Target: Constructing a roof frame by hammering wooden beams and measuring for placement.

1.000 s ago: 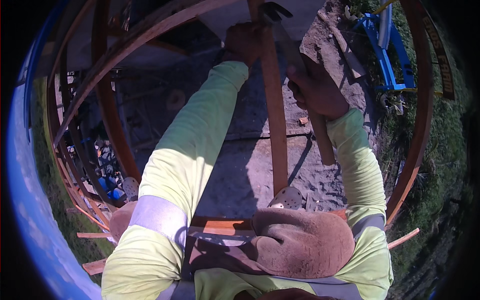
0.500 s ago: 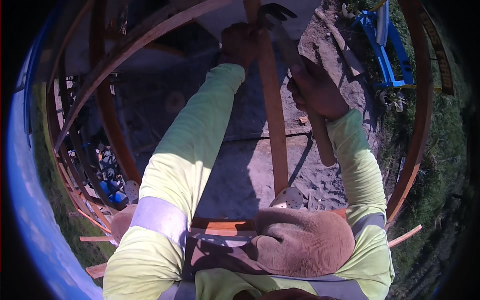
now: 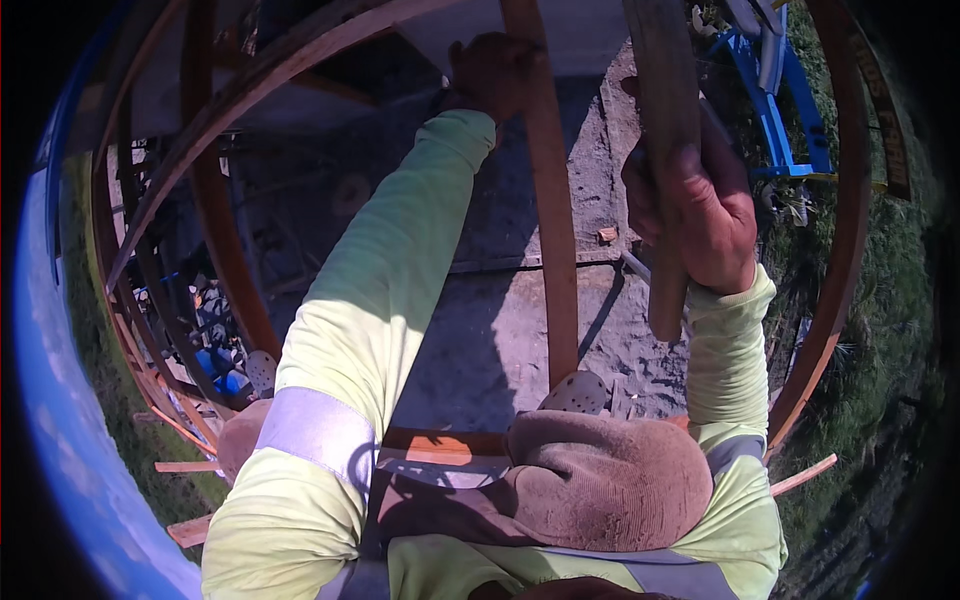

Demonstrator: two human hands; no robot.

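My right hand [image 3: 710,205] is closed round the wooden handle of a hammer [image 3: 668,120]. The handle stands lengthwise, its butt end low, while the hammer's head is out of sight past the upper edge. My left hand [image 3: 492,75] lies in shadow against the upper part of a narrow wooden strip [image 3: 555,230], beside a pale panel [image 3: 590,35]. Its fingers are bent together over the strip's edge; darkness hides what they pinch. The strip runs down toward my light, perforated shoe [image 3: 577,393].
Curved-looking wooden beams [image 3: 215,115] frame the left, and another post [image 3: 835,240] stands at the right. A blue metal frame [image 3: 770,100] is at the far right by grass. Grey rough ground [image 3: 470,340] lies below. A reddish crossbeam [image 3: 450,443] passes beneath my legs.
My right hand has swung the hammer up and to the right, away from the strip, taking its head out of view. My left hand has stayed at the strip, shifting only slightly.
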